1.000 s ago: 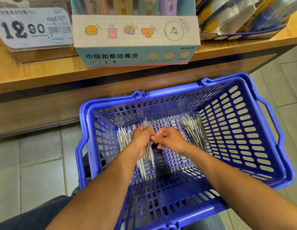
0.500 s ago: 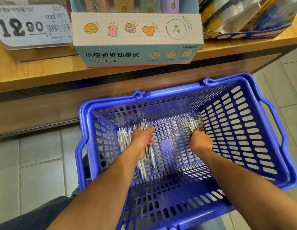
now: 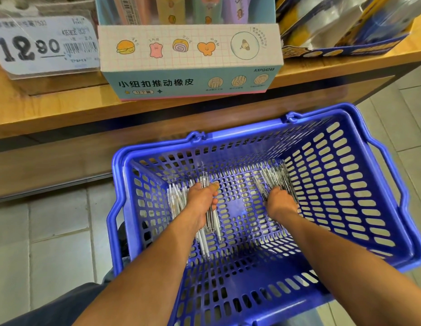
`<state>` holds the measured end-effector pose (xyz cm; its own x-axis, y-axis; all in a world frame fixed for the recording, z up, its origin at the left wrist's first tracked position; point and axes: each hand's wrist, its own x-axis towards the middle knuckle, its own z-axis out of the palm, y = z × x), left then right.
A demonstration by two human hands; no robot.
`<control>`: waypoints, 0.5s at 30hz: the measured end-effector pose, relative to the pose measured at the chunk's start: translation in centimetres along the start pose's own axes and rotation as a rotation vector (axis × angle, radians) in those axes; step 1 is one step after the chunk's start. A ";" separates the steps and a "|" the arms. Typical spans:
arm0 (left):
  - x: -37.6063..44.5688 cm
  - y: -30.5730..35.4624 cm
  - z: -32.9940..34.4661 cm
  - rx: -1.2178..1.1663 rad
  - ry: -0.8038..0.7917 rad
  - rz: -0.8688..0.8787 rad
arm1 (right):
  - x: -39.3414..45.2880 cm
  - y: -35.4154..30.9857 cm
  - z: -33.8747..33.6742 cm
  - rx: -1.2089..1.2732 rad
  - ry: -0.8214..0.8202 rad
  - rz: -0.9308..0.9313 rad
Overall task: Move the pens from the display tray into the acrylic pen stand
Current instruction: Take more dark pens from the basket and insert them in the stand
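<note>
Both my hands are down inside a blue plastic basket (image 3: 360,208). My left hand (image 3: 201,198) is shut on a bundle of clear pens (image 3: 210,228), whose ends stick out above and below the fist. More clear pens (image 3: 175,200) lie on the basket floor just left of that hand. My right hand (image 3: 279,202) rests on a second pile of clear pens (image 3: 274,176) at the far right of the basket floor, fingers curled into the pile. No display tray or acrylic stand is in view.
A wooden shelf (image 3: 63,114) runs above the basket. On it stand a pastel eraser box (image 3: 190,64), a price tag holder (image 3: 44,47) at left and a blue display box (image 3: 346,31) at right. Grey floor tiles (image 3: 40,243) lie left of the basket.
My right hand left my left hand and went to the pen pile at the basket's right side. My left hand kept its bundle in place.
</note>
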<state>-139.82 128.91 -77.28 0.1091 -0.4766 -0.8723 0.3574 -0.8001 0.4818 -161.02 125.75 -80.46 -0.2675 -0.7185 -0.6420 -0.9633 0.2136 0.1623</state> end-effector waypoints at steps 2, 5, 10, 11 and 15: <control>0.0 0.0 -0.1 0.000 0.004 0.000 | 0.1 0.4 -0.3 0.034 -0.007 -0.001; -0.1 -0.1 -0.1 0.004 0.008 0.003 | 0.2 0.6 -1.3 0.152 0.013 -0.035; 0.0 -0.1 0.0 -0.015 -0.003 0.000 | -1.9 -1.8 -2.3 0.839 -0.285 -0.240; -0.1 -0.1 0.0 -0.012 -0.003 0.000 | -2.6 -2.5 -2.5 0.916 -0.340 -0.271; -0.3 -0.4 0.4 0.006 -0.041 0.016 | -4.5 -4.8 -3.0 1.255 -0.462 -0.272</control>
<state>-140.35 129.17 -77.18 0.0767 -0.5038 -0.8604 0.3501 -0.7944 0.4964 -155.25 125.96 -76.13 0.1955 -0.6023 -0.7740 -0.2512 0.7321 -0.6332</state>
